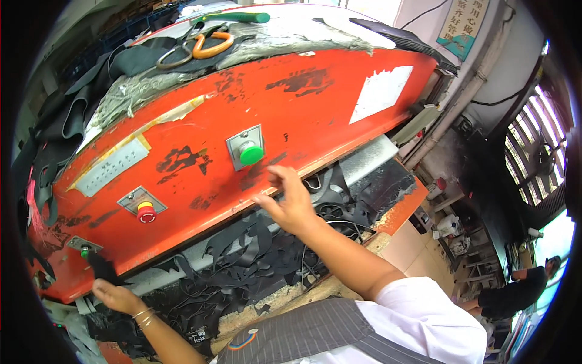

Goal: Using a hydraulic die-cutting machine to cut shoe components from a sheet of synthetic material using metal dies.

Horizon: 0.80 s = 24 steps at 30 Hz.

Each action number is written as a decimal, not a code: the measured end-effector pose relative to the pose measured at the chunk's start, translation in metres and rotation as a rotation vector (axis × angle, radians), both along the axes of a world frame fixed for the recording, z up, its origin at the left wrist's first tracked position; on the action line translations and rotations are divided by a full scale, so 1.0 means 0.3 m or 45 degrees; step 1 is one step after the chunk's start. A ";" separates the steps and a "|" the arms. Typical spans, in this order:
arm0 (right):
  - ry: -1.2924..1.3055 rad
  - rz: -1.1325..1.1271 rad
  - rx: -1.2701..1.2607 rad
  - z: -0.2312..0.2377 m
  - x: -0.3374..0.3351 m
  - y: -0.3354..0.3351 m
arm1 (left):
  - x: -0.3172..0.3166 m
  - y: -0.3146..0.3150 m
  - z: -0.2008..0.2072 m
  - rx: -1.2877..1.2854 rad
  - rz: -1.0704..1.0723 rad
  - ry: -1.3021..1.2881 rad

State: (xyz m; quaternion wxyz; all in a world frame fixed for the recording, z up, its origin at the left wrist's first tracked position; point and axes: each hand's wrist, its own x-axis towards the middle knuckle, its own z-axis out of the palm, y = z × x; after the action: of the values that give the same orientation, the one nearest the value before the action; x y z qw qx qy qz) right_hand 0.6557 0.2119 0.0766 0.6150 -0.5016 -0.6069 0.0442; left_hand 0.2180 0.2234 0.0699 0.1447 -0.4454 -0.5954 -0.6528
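My right hand [292,203] is raised in front of the red machine panel [200,145]. Its thumb and fingers are apart and hold nothing. Just above and left of it sits a large green push button [250,154], which the fingers do not touch. At the lower left, my left hand [119,297] grips a black piece of sheet material [105,270], soft and leather-like. A small green button [85,251] lies right beside that piece. Between the two hands, a red stop button with a yellow collar [145,211] sticks out of the panel.
Heaps of black offcuts [242,267] lie on the ledge under the panel. On top of the machine are orange-handled scissors [212,45], a green-handled tool [236,17] and dark sheets [142,56]. Another person [521,291] is at the far right, near a barred window [536,145].
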 end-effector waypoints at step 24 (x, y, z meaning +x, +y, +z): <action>-1.065 0.590 -0.737 -0.315 -0.178 -0.731 | 0.564 -0.692 -0.260 -1.434 -1.343 0.563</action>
State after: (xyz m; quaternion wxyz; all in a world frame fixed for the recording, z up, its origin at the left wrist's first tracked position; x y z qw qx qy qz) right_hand 0.6024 -0.0075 -0.0181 0.1331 -0.4782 -0.8567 0.1401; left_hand 0.3871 0.0160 -0.0082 -0.3149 -0.7931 -0.5040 -0.1333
